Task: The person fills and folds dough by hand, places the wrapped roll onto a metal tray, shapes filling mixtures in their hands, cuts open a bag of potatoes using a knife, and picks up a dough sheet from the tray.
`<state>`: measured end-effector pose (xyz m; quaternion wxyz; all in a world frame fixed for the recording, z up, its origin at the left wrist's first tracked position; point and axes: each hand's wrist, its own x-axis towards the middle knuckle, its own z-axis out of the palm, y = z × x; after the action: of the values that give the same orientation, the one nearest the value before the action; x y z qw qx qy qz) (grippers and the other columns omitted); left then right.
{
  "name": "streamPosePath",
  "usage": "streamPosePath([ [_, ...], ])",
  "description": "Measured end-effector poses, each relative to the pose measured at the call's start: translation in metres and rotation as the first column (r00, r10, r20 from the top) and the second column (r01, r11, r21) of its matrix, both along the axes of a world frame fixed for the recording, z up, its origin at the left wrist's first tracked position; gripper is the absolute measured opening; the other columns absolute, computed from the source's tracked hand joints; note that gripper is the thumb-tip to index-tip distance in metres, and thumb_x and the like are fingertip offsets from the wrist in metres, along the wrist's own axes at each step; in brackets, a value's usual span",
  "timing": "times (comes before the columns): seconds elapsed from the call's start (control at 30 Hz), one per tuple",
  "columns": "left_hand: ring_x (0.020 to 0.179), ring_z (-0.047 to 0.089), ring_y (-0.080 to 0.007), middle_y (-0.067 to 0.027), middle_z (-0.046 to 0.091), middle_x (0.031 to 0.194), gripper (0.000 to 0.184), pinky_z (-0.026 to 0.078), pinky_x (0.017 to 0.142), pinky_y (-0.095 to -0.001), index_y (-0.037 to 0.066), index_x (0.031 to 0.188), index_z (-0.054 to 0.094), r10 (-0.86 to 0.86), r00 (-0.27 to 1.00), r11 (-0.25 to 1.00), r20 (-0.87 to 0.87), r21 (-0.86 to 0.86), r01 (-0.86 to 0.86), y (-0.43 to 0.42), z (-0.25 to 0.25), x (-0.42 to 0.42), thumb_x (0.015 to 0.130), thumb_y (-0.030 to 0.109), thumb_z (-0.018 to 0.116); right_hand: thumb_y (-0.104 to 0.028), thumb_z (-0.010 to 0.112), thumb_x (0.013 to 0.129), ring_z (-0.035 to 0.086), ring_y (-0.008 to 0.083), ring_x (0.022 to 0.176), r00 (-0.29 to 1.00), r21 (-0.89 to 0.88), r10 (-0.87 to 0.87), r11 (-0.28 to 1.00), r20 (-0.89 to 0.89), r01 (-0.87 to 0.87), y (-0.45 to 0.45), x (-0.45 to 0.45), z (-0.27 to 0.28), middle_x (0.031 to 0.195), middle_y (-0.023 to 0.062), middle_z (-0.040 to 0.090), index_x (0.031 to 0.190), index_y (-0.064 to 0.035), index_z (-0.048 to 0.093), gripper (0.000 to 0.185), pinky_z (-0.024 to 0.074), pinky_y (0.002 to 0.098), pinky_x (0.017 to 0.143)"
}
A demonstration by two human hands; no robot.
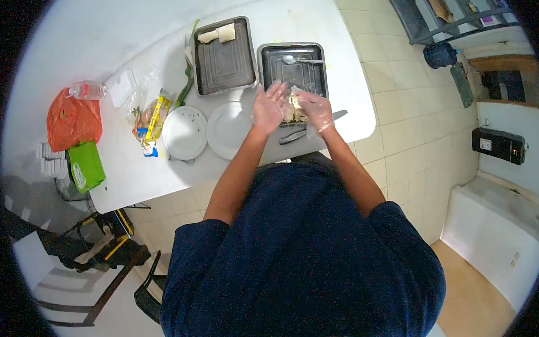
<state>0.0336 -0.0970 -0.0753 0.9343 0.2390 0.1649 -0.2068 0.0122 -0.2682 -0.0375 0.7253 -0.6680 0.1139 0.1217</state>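
Head view: pale, shredded-looking food (294, 114) lies in a loose heap at the near end of a black rectangular metal tray (294, 51), right by my hands. I judge it light, soft and easily crumbled, perhaps moist and slippery through plastic; a small pinch from the top should suit it better than a hard squeeze. My right hand (316, 111), in a clear plastic glove, has its grip narrow, with some pale bits pinched at the fingertips. My left hand (269, 106), also gloved, is spread wide, palm up, holding nothing I can see. Farther up the same tray lies a silver metal spoon (290, 59); a grey metal knife (292, 137) lies just beside its near end. To the left, 2 round white plates (183, 134) (225, 131) rest on the white counter (144, 179).
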Motion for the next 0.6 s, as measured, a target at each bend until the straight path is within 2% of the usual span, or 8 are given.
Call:
streamPosePath([
  [0.07, 0.142, 0.036, -0.0312, -0.0135, 0.040, 0.154, 0.076, 0.028, 0.117, -0.0461, 0.006, 0.153, 0.033, -0.004, 1.000, 0.999, -0.011, -0.049, 0.003, -0.009, 0.004, 0.004, 0.101, 0.062, 0.035, -0.014, 0.066, 0.094, 0.064, 0.0206, 0.112, 0.908, -0.042, 0.008, 0.999, 0.419, 0.011, 0.023, -0.008, 0.014, 0.123, 0.0117, 0.068, 0.122, -0.0027, 0.068, 0.030, 0.0508, 0.0335, 0.098],
  [0.17, 0.142, 0.038, -0.0332, -0.0175, 0.041, 0.154, 0.069, 0.027, 0.120, -0.0480, 0.004, 0.153, 0.032, 0.039, 0.999, 0.976, 0.029, -0.214, -0.032, -0.019, 0.020, 0.008, 0.104, 0.053, 0.033, -0.007, 0.063, 0.093, 0.062, 0.0316, 0.121, 0.723, -0.392, 0.245, 0.919, 0.647, 0.039, 0.040, -0.008, 0.022, 0.129, 0.0196, 0.065, 0.121, -0.0002, 0.068, 0.029, 0.0474, 0.0384, 0.104],
  [0.27, 0.141, 0.040, -0.0368, -0.0209, 0.042, 0.152, 0.063, 0.027, 0.121, -0.0500, 0.003, 0.151, 0.035, 0.086, 0.996, 0.951, 0.014, -0.299, -0.078, -0.024, 0.024, 0.015, 0.105, 0.046, 0.034, -0.004, 0.060, 0.092, 0.057, 0.0379, 0.128, 0.695, -0.613, 0.402, 0.787, 0.596, 0.070, 0.047, -0.013, 0.037, 0.131, 0.0241, 0.062, 0.122, 0.0011, 0.066, 0.032, 0.0430, 0.0423, 0.109],
  [0.3, 0.140, 0.041, -0.0371, -0.0211, 0.043, 0.152, 0.062, 0.028, 0.120, -0.0502, 0.002, 0.149, 0.037, 0.095, 0.996, 0.959, -0.001, -0.269, -0.091, -0.024, 0.029, 0.017, 0.105, 0.046, 0.035, -0.002, 0.059, 0.090, 0.056, 0.0374, 0.128, 0.714, -0.555, 0.407, 0.831, 0.569, -0.031, 0.044, -0.011, 0.042, 0.135, 0.0228, 0.060, 0.124, 0.0006, 0.065, 0.034, 0.0428, 0.0426, 0.110],
  [0.4, 0.138, 0.043, -0.0375, -0.0213, 0.046, 0.149, 0.060, 0.029, 0.120, -0.0505, 0.001, 0.145, 0.044, 0.105, 0.994, 0.951, -0.029, -0.291, -0.109, -0.020, 0.036, 0.017, 0.104, 0.044, 0.038, 0.004, 0.058, 0.089, 0.058, 0.0391, 0.126, 0.647, -0.464, 0.313, 0.883, 0.695, 0.070, 0.035, -0.004, 0.057, 0.135, 0.0239, 0.060, 0.126, 0.0011, 0.064, 0.037, 0.0453, 0.0404, 0.106],
  [0.43, 0.138, 0.043, -0.0375, -0.0213, 0.047, 0.148, 0.059, 0.030, 0.119, -0.0505, 0.000, 0.143, 0.046, 0.103, 0.994, 0.943, -0.033, -0.316, -0.108, -0.019, 0.036, 0.017, 0.104, 0.044, 0.039, 0.007, 0.057, 0.088, 0.059, 0.0372, 0.125, 0.596, -0.549, 0.389, 0.830, 0.702, 0.104, 0.031, -0.004, 0.064, 0.134, 0.0224, 0.061, 0.126, 0.0005, 0.064, 0.039, 0.0461, 0.0402, 0.106],
  [0.5, 0.137, 0.045, -0.0371, -0.0213, 0.049, 0.146, 0.058, 0.033, 0.118, -0.0494, 0.001, 0.141, 0.049, 0.100, 0.994, 0.934, -0.048, -0.339, -0.110, -0.019, 0.037, 0.019, 0.105, 0.045, 0.037, 0.006, 0.057, 0.089, 0.059, 0.0357, 0.125, 0.589, -0.666, 0.538, 0.746, 0.603, -0.001, 0.026, -0.003, 0.027, 0.134, 0.0217, 0.061, 0.126, 0.0011, 0.063, 0.039, 0.0469, 0.0407, 0.106],
  [0.6, 0.137, 0.045, -0.0366, -0.0212, 0.050, 0.146, 0.058, 0.035, 0.117, -0.0489, 0.001, 0.141, 0.049, 0.078, 0.995, 0.939, -0.058, -0.331, -0.093, -0.020, 0.040, 0.017, 0.105, 0.045, 0.036, -0.001, 0.056, 0.093, 0.059, 0.0327, 0.125, 0.569, -0.783, 0.679, 0.614, 0.465, -0.093, 0.021, -0.006, 0.024, 0.134, 0.0202, 0.061, 0.129, -0.0004, 0.062, 0.037, 0.0478, 0.0406, 0.106],
])
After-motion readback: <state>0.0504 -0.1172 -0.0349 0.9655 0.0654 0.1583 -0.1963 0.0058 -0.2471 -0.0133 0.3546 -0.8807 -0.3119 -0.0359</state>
